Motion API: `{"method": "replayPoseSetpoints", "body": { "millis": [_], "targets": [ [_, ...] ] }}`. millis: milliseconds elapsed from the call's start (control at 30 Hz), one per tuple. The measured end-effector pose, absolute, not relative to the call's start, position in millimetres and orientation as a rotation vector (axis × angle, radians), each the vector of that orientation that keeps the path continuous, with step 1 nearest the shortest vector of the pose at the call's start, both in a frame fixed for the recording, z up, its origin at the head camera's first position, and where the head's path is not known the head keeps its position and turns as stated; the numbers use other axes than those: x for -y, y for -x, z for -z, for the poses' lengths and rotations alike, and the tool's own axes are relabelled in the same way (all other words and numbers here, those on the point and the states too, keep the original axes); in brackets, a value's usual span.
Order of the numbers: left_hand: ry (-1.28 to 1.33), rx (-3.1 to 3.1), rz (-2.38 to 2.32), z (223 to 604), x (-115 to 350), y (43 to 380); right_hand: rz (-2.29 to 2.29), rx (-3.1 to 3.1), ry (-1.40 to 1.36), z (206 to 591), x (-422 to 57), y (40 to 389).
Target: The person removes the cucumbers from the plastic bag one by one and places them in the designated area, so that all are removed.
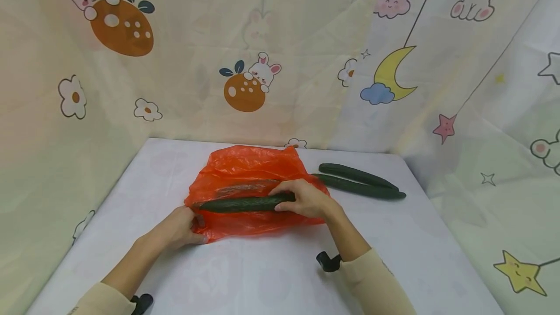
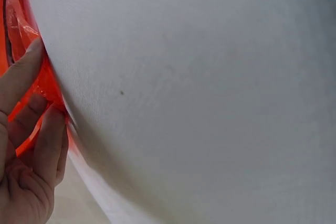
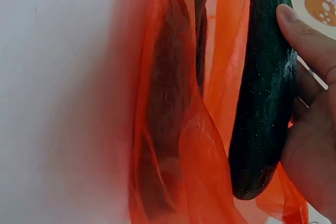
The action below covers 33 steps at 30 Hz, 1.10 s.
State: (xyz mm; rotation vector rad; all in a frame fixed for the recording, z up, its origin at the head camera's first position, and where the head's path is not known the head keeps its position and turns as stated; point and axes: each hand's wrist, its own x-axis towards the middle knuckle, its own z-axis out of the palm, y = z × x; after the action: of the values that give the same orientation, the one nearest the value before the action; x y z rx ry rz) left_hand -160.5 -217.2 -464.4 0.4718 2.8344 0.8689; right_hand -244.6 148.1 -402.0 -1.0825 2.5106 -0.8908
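Observation:
My right hand (image 1: pixel 306 199) grips a dark green cucumber (image 1: pixel 245 204) near its right end. The cucumber lies lengthwise over an orange-red plastic bag (image 1: pixel 253 159), its left end close to my left hand (image 1: pixel 177 227). At the bag's left edge, that hand holds the thin film between thumb and fingers, as the left wrist view shows at the bag (image 2: pixel 44 85). Through the film in the right wrist view, another dark elongated shape (image 3: pixel 168 72) shows inside the bag, beside the held cucumber (image 3: pixel 265 87). How far the held cucumber reaches into the bag cannot be told.
Two more cucumbers lie right of the bag, a rear one (image 1: pixel 356 174) and a front one (image 1: pixel 363 187) partly behind the bag's edge. All rest on a white-covered table (image 1: pixel 262 276). Printed cloth (image 1: pixel 183 77) hangs behind and along the sides.

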Motion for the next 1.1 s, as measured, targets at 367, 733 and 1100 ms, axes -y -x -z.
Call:
{"method": "replayPoseSetpoints", "body": {
  "millis": [367,733,1100],
  "targets": [
    [-0.418,-2.844,-0.851,466,217,162,0.760,-2.547,1.134,392,-173,234],
    [-0.392,-2.833,-0.903,470,214,162,0.912,-2.459,1.242,383,-169,229],
    [-0.436,-2.879,-0.948,471,213,158,1.048,-2.333,1.304,359,-146,224]
  ]
}}
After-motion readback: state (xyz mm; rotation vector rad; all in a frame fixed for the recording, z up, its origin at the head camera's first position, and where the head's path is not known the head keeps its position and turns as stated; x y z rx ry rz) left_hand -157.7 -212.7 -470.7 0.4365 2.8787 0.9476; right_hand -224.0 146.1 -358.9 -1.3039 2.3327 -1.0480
